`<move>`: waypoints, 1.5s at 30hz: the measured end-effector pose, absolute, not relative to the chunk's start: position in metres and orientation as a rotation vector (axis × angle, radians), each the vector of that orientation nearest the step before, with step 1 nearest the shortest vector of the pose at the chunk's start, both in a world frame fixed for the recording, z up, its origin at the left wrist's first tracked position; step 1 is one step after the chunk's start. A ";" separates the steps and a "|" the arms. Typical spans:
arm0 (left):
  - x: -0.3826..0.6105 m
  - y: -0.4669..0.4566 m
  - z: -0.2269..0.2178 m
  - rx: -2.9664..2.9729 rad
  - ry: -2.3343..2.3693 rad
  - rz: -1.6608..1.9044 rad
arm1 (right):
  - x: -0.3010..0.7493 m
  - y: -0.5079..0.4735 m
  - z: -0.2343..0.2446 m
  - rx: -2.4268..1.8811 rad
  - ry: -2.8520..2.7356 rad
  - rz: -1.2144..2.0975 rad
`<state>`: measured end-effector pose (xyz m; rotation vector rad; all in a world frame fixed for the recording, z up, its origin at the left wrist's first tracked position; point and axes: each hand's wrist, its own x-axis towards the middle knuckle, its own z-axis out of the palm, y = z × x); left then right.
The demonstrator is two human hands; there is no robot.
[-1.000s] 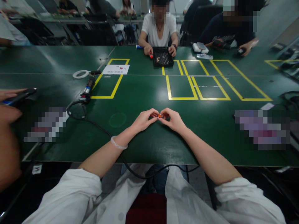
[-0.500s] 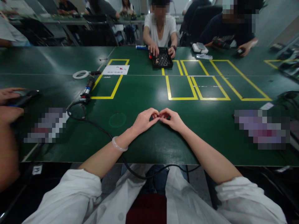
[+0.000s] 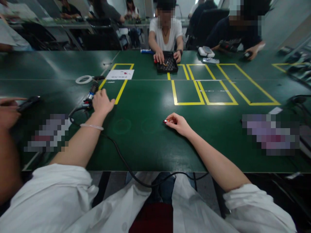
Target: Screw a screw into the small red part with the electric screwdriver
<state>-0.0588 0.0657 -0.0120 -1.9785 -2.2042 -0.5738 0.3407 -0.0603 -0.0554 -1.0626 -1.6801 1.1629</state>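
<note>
Between the thumb and fingertips of my right hand (image 3: 179, 124) is a small red, white and dark piece (image 3: 166, 121), too small to tell its kind. That hand rests on the green table (image 3: 150, 149). My left hand (image 3: 102, 103) is stretched forward to the left, fingers apart and thumb out to the right. Just beyond it lies a black cylindrical tool with a blue band (image 3: 90, 95) and a cable. I cannot tell whether the fingers touch this tool. Nothing shows in the left hand.
A printed white sheet (image 3: 120, 74) lies inside yellow tape marks. A black cable (image 3: 116, 150) runs from the left over the front edge. Across the table a person handles pieces in a black tray (image 3: 167, 68). Another person's hand (image 3: 8, 113) is at the left.
My hands were together at the table's middle. The left has parted and moved left and forward towards the banded tool. The right has stayed, its small piece now showing.
</note>
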 end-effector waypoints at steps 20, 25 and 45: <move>-0.099 0.050 -0.010 -1.964 -2.399 -0.333 | 0.339 -0.059 -0.058 -1.054 -1.714 1.163; -0.012 0.012 -0.012 -2.092 -2.259 -0.247 | 0.340 -0.059 -0.058 -1.073 -1.714 1.148; 0.147 -0.070 -0.020 -2.586 -1.531 -0.321 | 0.342 -0.059 -0.055 -1.142 -1.691 0.878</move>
